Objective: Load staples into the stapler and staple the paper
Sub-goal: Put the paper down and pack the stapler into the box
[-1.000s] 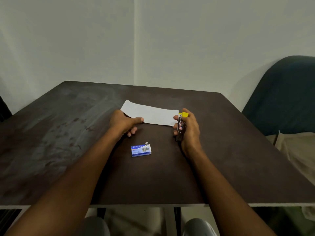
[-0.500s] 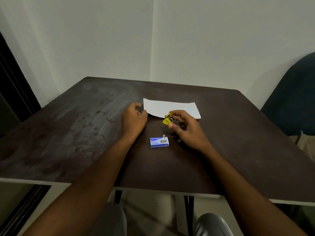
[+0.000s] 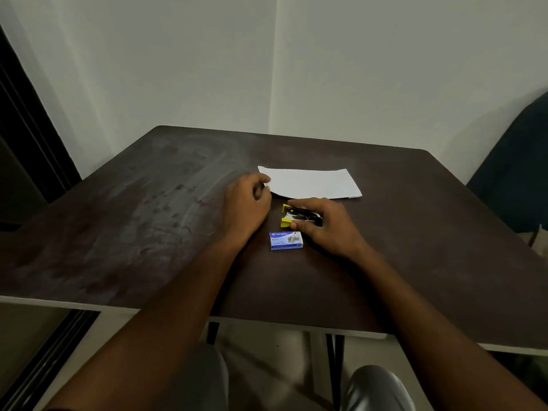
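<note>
While the right hand (image 3: pixel 329 226) clasps the small black stapler with yellow ends (image 3: pixel 299 216) low over the dark brown wooden table (image 3: pixel 148 232), the left hand (image 3: pixel 247 207) rests loosely curled, empty, fingertips at the white paper sheet's (image 3: pixel 311 183) near corner. The blue staple box (image 3: pixel 286 240) lies just below the stapler.

A: anyone able to read anything in this shot?

B: only the little blue staple box (image 3: pixel 286 240) on the tabletop (image 3: pixel 118 232). White brand word on the top strip looks like "kangaro". The smaller print under it is too blurry to read. No other readable text anywhere.
</note>
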